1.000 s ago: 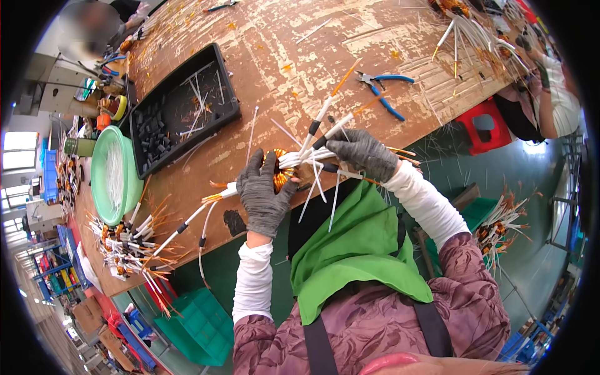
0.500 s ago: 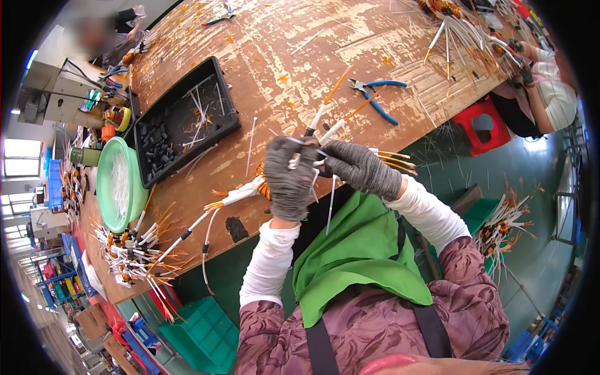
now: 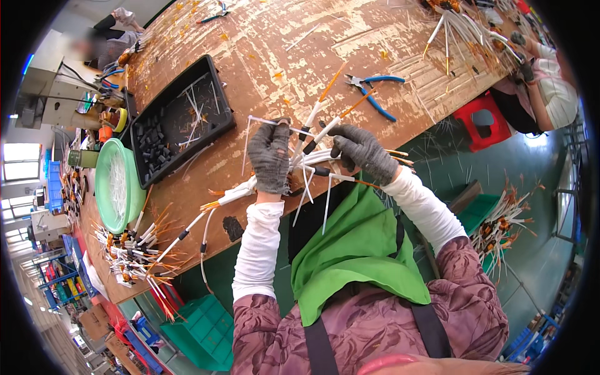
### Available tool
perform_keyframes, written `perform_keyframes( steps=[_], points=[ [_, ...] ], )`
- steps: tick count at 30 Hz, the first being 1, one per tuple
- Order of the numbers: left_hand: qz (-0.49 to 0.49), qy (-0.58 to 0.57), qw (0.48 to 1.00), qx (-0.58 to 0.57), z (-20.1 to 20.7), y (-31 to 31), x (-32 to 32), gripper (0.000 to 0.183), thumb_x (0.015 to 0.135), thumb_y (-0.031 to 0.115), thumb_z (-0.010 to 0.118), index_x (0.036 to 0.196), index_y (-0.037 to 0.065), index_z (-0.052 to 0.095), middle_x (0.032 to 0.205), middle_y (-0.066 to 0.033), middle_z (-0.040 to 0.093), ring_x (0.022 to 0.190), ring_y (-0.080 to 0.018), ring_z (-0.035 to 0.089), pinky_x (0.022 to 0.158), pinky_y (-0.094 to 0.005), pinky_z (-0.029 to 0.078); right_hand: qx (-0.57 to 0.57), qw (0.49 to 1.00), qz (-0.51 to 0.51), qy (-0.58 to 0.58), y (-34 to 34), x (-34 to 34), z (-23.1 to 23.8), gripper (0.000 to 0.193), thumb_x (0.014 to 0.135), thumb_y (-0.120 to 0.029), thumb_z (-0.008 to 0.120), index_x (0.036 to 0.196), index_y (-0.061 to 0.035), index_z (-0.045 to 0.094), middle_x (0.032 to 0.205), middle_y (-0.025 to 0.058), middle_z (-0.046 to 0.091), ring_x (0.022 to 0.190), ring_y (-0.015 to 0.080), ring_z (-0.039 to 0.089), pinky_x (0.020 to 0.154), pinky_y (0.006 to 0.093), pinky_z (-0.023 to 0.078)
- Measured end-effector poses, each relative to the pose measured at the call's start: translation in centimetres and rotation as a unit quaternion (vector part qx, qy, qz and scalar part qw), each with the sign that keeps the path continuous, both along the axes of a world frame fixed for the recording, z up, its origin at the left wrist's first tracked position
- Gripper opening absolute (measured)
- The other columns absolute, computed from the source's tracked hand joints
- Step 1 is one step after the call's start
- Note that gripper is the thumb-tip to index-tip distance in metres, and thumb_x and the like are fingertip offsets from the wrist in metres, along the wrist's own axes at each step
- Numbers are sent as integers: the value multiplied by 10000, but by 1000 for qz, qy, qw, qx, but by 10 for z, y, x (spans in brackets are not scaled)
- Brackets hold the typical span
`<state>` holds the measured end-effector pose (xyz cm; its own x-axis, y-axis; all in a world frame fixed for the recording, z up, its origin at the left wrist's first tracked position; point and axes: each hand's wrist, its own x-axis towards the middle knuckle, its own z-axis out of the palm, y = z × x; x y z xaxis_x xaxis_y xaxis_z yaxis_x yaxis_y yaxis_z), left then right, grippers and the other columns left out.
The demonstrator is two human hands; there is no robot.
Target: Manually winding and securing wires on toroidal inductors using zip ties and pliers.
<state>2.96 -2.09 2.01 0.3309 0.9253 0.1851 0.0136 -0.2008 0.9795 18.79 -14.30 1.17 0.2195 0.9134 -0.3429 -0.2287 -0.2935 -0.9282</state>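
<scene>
My left hand (image 3: 270,156), in a grey knit glove, pinches a thin white cable tie (image 3: 262,119) that runs across to a white-sleeved lead and bends down at its far end. My right hand (image 3: 365,151), gloved alike, is beside the leads with its fingers apart and bent. Between the hands a wire bundle lies at the table edge. Two sleeved leads (image 3: 329,129) with black sleeves and orange copper-coloured ends point away from me. Other white ties (image 3: 327,206) hang from the bundle toward the green apron. Part of the bundle is hidden behind my left hand.
Blue-handled cutters (image 3: 380,100) lie beyond my right hand. A black tray (image 3: 228,119) holds short black tubes and thin strips. Left of it stands a green basin (image 3: 139,203) of white strips. Wire bundles (image 3: 134,250) lie at the table's left corner. A co-worker sits at right near a red stool (image 3: 470,115).
My hands have moved apart; the left went left, pulling the cable tie with it, and the right drew slightly right. The leads and black sleeves between them now show.
</scene>
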Motion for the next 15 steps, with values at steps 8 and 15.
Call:
perform_keyframes(
  steps=[8,15],
  points=[
    [-85,63,983,-151,4,2,7,178,857,127,595,930,-29,641,779,-49,647,695,-93,576,628,-220,445,-49,994,80,62,11,0,-4,280,907,-201,468,1070,3,570,674,30,597,429,62,457,385,192,347],
    [-206,-32,952,-223,30,-17,-15,202,875,87,536,1029,-16,617,911,-80,646,833,-120,591,762,-249,473,-58,965,86,241,5,-4,9,285,887,-235,526,1028,5,587,678,18,583,494,62,470,434,189,350]
  ],
)
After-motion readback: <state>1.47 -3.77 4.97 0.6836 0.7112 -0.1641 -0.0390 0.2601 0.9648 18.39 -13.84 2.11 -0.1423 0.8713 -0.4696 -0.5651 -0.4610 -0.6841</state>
